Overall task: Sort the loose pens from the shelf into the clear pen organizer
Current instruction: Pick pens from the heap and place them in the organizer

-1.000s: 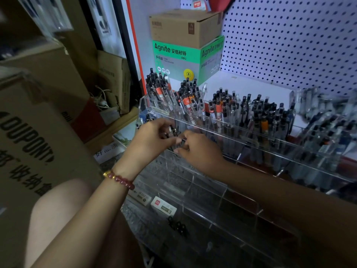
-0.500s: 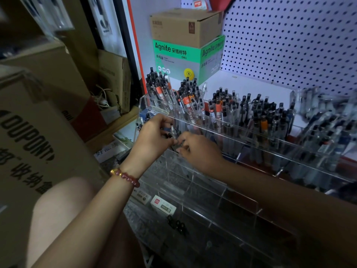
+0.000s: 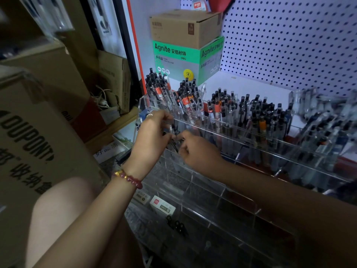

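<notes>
You are well into the sort, by the look of it: the back tier of the clear acrylic tiered pen organizer (image 3: 249, 141) on the white shelf (image 3: 249, 87) is packed with upright clear-barrelled pens with black and orange caps (image 3: 193, 102) across every compartment that shows, though its far right end is too blurred to read. What is left is the front. The lower tiers nearest you look mostly bare, and a few small black pieces (image 3: 176, 226) lie loose at the near bottom beside 2 small white boxes (image 3: 162, 206); whether those pieces are pens you cannot tell. Your left hand (image 3: 152, 135), with the red and gold beaded bracelet (image 3: 128, 178) at its wrist, curls its fingers around a small bunch of dark pens (image 3: 173, 145) at the left-end compartment of the middle tier, and your right hand (image 3: 197, 150) pinches the same bunch from the other side, so both hands are narrow and holding. The bunch stands partly inside that compartment, not yet let go. Against the frame from 1 second ago, little differs: both hands stay at that same compartment, your left fingers sit slightly higher toward the back tier's rim, and the 2 hands are closer together around the bunch.
</notes>
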A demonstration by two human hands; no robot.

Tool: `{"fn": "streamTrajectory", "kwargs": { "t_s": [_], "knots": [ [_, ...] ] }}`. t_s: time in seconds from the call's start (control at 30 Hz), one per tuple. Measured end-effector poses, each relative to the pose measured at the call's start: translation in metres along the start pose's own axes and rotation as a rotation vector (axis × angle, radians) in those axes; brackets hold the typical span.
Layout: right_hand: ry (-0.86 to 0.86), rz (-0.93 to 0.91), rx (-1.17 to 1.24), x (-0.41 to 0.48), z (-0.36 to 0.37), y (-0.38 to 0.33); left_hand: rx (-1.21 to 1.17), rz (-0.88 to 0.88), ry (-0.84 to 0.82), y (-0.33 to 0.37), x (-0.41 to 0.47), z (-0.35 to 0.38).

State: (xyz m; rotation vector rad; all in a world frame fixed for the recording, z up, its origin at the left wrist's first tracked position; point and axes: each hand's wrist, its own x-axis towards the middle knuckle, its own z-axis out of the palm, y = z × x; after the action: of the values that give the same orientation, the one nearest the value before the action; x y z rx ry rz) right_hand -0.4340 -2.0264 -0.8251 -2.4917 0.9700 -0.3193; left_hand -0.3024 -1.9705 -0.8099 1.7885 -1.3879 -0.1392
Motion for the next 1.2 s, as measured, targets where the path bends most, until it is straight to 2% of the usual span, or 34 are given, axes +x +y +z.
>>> {"fn": "streamTrajectory", "kwargs": {
  "t_s": [0.13,0.37,0.63,0.93,1.2],
  "knots": [
    [0.011,0.009,0.009,-0.001,-0.001,0.0,0.072,0.076,0.003,0.0,0.0,0.003],
    [-0.065,0.056,-0.05,0.002,-0.001,-0.002,0.001,-0.079,-0.056,0.0,-0.005,0.004],
    [-0.014,0.038,0.058,0.0,0.001,-0.001,-0.071,-0.006,0.102,0.006,-0.002,0.003],
    [-0.003,0.005,0.008,0.002,0.006,0.001,0.044,-0.012,-0.048,-0.003,-0.005,0.006],
    [-0.021,-0.023,0.047,0.001,0.007,0.006,0.067,-0.082,-0.058,-0.006,-0.004,0.009]
  ]
}}
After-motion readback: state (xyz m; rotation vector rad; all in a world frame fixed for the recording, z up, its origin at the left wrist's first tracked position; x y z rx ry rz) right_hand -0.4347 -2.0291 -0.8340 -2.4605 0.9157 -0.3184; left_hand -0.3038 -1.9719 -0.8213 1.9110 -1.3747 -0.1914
